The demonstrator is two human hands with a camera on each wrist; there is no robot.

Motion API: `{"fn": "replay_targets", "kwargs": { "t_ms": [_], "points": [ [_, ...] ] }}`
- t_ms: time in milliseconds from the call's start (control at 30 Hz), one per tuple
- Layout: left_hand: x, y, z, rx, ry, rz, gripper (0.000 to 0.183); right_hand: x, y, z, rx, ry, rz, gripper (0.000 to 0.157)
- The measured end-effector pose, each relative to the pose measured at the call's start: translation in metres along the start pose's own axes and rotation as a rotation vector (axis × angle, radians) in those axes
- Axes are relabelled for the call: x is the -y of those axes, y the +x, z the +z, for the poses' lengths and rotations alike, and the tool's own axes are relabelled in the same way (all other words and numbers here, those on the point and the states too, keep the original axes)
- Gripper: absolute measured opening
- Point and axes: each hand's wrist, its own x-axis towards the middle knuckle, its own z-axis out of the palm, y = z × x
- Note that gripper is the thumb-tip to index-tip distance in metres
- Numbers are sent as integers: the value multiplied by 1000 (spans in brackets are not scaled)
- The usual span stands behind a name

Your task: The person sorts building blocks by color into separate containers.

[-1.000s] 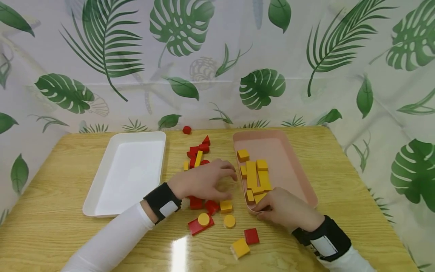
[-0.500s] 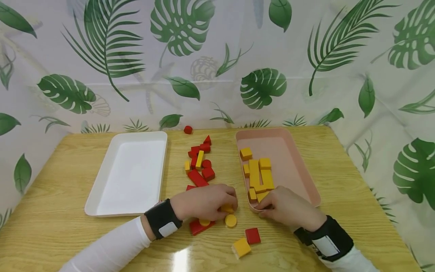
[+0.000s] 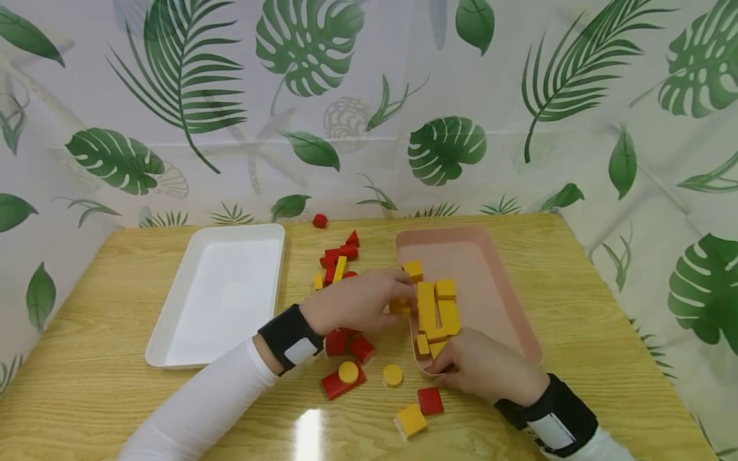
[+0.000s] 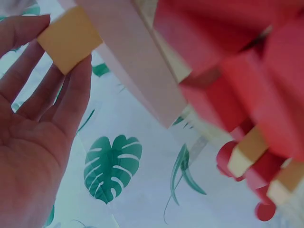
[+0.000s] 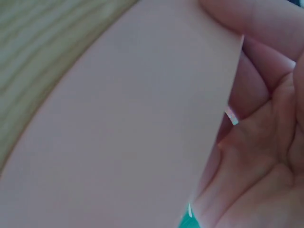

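Observation:
My left hand (image 3: 369,298) is at the left rim of the pink tray (image 3: 484,269) and pinches a yellow block (image 4: 70,40) between thumb and fingers. In the left wrist view the block is right beside the tray's outer wall. My right hand (image 3: 492,368) grips the tray's near rim at its left corner; the right wrist view shows the pink wall (image 5: 118,114) between thumb and fingers. Several yellow blocks (image 3: 426,307) lie inside the tray along its left side.
A white tray (image 3: 230,282) stands at the left. Between the trays lie red blocks (image 3: 336,342) with a few yellow ones. Nearer are a yellow disc (image 3: 393,376), a red slab (image 3: 334,386) with a yellow disc on it, a red square (image 3: 430,401) and a yellow block (image 3: 411,420).
My left hand has picked the yellow block up from the table and carried it up to the pink tray's left side. The tray has slid slightly toward me, my right hand still on its rim.

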Motion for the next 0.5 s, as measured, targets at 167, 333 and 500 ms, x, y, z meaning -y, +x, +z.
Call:
{"fn": "replay_targets", "kwargs": {
  "t_ms": [167,333,500],
  "points": [
    [10,28,-13,-43,22,-37,22,5,1,6,13,-9,2,14],
    [23,58,-12,-68,19,-87,20,11,-1,8,32,2,10,17],
    [28,80,0,-22,8,-124,25,14,-1,7,47,3,28,17]
  ]
}}
